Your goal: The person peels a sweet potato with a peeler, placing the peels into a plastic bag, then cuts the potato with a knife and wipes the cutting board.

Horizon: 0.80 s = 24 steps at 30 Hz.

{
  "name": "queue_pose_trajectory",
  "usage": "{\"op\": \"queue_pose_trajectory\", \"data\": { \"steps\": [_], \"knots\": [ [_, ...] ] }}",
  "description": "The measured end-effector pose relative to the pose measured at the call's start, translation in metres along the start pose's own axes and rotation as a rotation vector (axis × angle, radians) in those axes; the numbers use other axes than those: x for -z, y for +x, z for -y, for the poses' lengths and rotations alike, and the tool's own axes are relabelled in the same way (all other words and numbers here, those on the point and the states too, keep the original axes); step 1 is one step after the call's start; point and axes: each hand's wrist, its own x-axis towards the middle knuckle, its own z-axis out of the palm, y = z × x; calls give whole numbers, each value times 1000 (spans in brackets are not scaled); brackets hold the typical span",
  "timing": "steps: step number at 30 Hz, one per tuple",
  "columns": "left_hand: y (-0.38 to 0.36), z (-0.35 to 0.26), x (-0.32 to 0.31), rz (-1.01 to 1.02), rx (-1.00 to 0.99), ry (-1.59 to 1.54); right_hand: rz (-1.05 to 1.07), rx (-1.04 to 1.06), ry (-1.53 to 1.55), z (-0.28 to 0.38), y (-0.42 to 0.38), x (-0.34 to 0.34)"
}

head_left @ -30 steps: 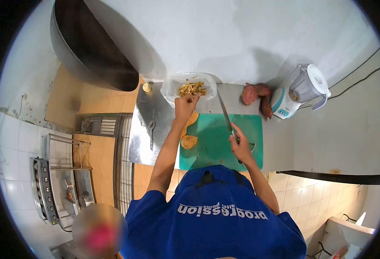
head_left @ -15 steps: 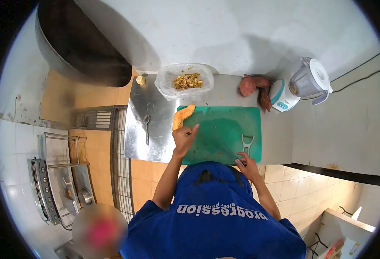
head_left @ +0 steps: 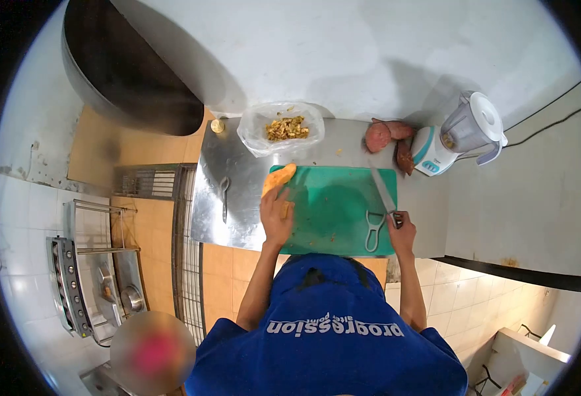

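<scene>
My left hand (head_left: pixel 276 221) lies over a peeled orange sweet potato (head_left: pixel 281 175) at the left edge of the green cutting board (head_left: pixel 330 204), its fingers on the orange flesh. Part of the sweet potato is hidden beneath the fingers, and some orange shows beside the thumb. At the board's right side, my right hand (head_left: pixel 401 231) is closed around the handle of a knife (head_left: pixel 383 189). The blade points away from me toward the back of the board. Just left of that hand, a pale peeler (head_left: pixel 373 232) lies on the board.
Behind the board stands a plastic-lined container (head_left: pixel 255 137) of chopped pieces. Reddish unpeeled sweet potatoes (head_left: pixel 378 137) sit beside a white and turquoise blender (head_left: pixel 435 150). A spoon (head_left: pixel 224 198) lies on the steel tabletop (head_left: pixel 208 221). Another person's blurred head (head_left: pixel 152 353) is at lower left.
My right hand has moved right and forward, swinging the knife from across the board to its right side. The peeler has shifted. My left hand has spread its fingers over the sweet potato.
</scene>
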Motion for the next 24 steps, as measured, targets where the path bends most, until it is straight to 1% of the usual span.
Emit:
{"op": "queue_pose_trajectory", "data": {
  "steps": [1, 3, 4, 6, 7, 9, 10, 12, 16, 18, 19, 21, 24],
  "knots": [
    [3, -1, 3, -5, -3, 6, -36, -36, 7, -7, 3, 4],
    [9, -2, 10, -41, 135, 227, -99, -74, 18, -24, 9, 10],
    [11, 5, 8, -43, 135, 235, -94, -72, 24, -31, 11, 13],
    [16, 28, 1, -27, 112, 260, -156, -29, -88, -40, 13, 15],
    [23, 34, 0, -34, 109, 273, -152, -23, -74, -42, 15, 16],
    [34, 44, -4, 226, 258, 263, -116, -41, -139, -47, 17, 19],
    [38, 49, -10, 218, 258, 271, -115, -34, -132, -51, 18, 17],
    [42, 55, -23, 308, 357, 242, -163, -54, -114, -58, 22, 14],
    [38, 54, -41, 335, 397, 328, -189, -45, -128, -62, 25, 11],
    [38, 54, -44, 334, 441, 398, -217, -18, -210, -62, 24, 12],
    [38, 53, -45, 333, 443, 402, -214, -17, -207, -64, 25, 12],
    [36, 55, -45, 300, 553, 386, -238, 7, -222, -65, 26, 11],
    [29, 62, -43, 260, 546, 344, -189, -28, -193, -62, 26, 14]
  ]
}}
